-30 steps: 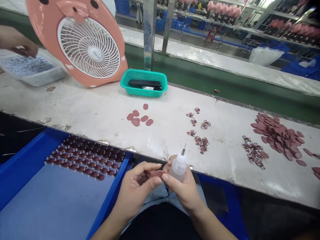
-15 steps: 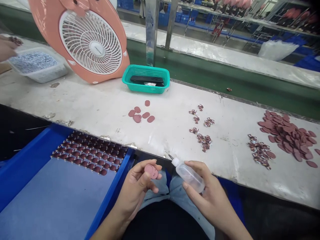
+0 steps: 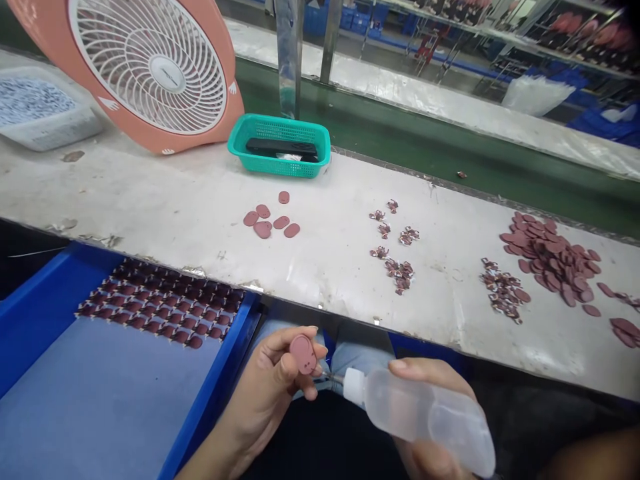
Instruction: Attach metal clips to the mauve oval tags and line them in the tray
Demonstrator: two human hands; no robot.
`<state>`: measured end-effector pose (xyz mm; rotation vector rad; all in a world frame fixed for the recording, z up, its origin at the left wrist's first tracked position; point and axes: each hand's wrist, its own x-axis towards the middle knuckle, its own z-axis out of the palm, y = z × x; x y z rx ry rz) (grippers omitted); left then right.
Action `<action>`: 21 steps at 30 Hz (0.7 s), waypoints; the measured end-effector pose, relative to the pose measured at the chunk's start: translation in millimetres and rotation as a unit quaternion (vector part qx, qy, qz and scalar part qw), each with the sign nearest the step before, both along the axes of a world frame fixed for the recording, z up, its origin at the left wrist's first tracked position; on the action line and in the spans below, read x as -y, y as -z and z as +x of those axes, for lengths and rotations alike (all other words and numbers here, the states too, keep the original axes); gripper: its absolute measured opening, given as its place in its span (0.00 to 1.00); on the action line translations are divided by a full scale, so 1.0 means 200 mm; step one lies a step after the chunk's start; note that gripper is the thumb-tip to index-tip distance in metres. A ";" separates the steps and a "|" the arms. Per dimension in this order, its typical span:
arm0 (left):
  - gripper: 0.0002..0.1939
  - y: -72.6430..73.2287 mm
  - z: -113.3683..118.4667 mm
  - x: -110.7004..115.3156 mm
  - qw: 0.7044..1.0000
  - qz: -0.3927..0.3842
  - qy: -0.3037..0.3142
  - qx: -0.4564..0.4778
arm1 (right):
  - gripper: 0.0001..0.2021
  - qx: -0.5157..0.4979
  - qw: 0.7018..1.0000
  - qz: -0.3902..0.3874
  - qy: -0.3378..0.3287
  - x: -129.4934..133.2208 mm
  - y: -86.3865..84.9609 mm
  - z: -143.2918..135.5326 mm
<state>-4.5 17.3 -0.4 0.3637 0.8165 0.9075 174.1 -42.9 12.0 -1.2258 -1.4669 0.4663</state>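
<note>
My left hand pinches dark pink oval discs between thumb and fingers; two seem to overlap, and small holes show near the lower edge. My right hand is wrapped round a translucent squeeze bottle with a white cap and a thin metal tip. The bottle lies nearly level, its tip pointing left, close to the lower edge of the discs. Whether the tip touches them I cannot tell. On the table beyond my hands lie several loose pink discs and small brown-and-metal pieces.
A blue tray at lower left holds rows of assembled dark pieces. A pink fan, a green basket and a white tub stand along the back. A pile of discs lies at right.
The bottle has swung from pointing up at the table edge to nearly level, its tip now beside the discs in my left hand. My view has shifted slightly; the other person's hand has left it.
</note>
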 end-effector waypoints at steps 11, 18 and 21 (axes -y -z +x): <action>0.21 -0.02 0.00 0.00 0.999 0.025 0.017 0.011 | 0.19 -0.121 0.992 -0.018 -0.006 -0.05 -0.07 -0.04; 0.20 -0.02 0.01 0.00 0.999 0.033 0.022 0.010 | 0.18 -0.132 0.991 -0.033 -0.014 -0.02 -0.05 -0.02; 0.20 -0.02 0.01 0.00 0.999 0.034 0.026 0.012 | 0.18 -0.132 0.991 -0.031 -0.010 -0.03 -0.05 -0.02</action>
